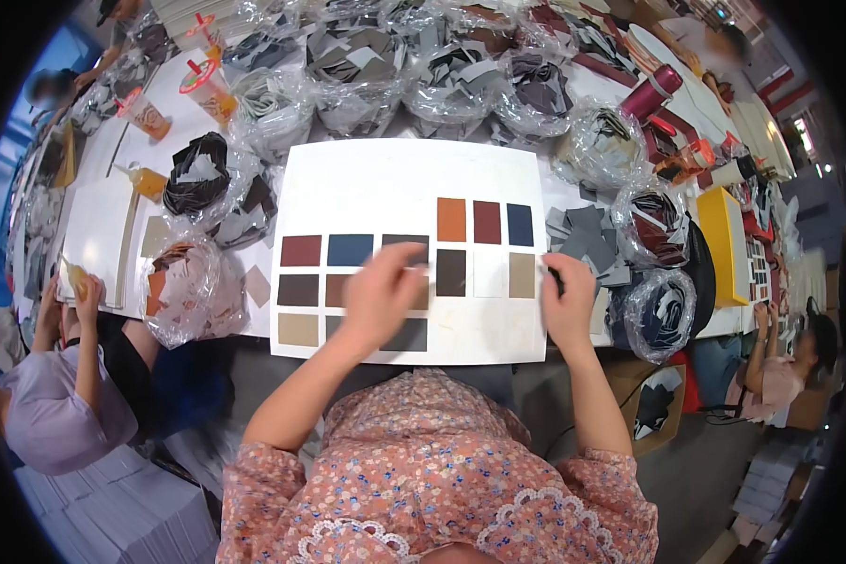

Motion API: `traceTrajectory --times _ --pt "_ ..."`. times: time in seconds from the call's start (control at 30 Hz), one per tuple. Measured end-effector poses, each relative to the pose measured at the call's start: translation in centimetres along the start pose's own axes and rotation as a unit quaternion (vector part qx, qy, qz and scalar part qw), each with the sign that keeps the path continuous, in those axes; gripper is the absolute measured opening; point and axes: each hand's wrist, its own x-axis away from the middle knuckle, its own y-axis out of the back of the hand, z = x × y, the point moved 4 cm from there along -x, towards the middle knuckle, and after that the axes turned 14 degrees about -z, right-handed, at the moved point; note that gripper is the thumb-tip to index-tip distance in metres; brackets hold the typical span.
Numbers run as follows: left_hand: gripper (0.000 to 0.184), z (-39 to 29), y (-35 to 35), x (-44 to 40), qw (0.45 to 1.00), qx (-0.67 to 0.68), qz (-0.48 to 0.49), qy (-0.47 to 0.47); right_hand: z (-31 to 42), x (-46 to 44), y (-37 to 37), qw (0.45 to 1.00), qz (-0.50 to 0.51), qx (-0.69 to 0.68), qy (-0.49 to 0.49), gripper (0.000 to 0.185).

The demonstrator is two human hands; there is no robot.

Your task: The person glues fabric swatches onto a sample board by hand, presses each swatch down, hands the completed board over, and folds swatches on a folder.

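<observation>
A white board (414, 188) lies before me with rows of coloured swatches stuck on it. My left hand (383, 293) is over its middle, slightly blurred, fingers partly curled with thumb and forefinger apart. It covers part of a dark swatch (404, 246) and a brown one (336, 289). At the board's right edge my right hand (570, 293) is closed, fingers curled round something dark that I cannot make out. Near it are a beige swatch (522, 275) and a dark brown swatch (451, 273). A bare outlined space sits between those two.
Plastic-wrapped bundles of swatches (352, 70) line the table's back. Loose grey pieces (587, 240) lie right of the board, beside a yellow box (721, 246). Drink cups (207, 89) and a glue bottle (144, 180) stand left. Other people (70, 385) sit on both sides.
</observation>
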Motion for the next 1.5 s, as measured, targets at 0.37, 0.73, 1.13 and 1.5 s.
traceTrajectory --times 0.37,0.73,1.13,1.5 --pt "0.019 11.8 14.9 4.7 0.952 -0.086 -0.278 0.092 6.3 -8.0 2.0 0.983 -0.004 -0.173 0.065 0.017" --pt "0.007 9.6 13.6 2.1 0.968 -0.045 -0.242 0.044 25.7 -9.6 11.2 0.862 -0.103 -0.412 0.277 0.012" --pt "0.008 9.5 13.8 -1.6 0.969 -0.028 -0.244 0.025 -6.3 -26.3 -11.0 0.984 -0.033 0.165 -0.062 0.037" --pt "0.008 6.7 10.0 -15.2 0.961 -0.061 -0.19 -0.191 -9.7 -26.6 -15.6 0.948 -0.02 0.317 -0.034 0.027"
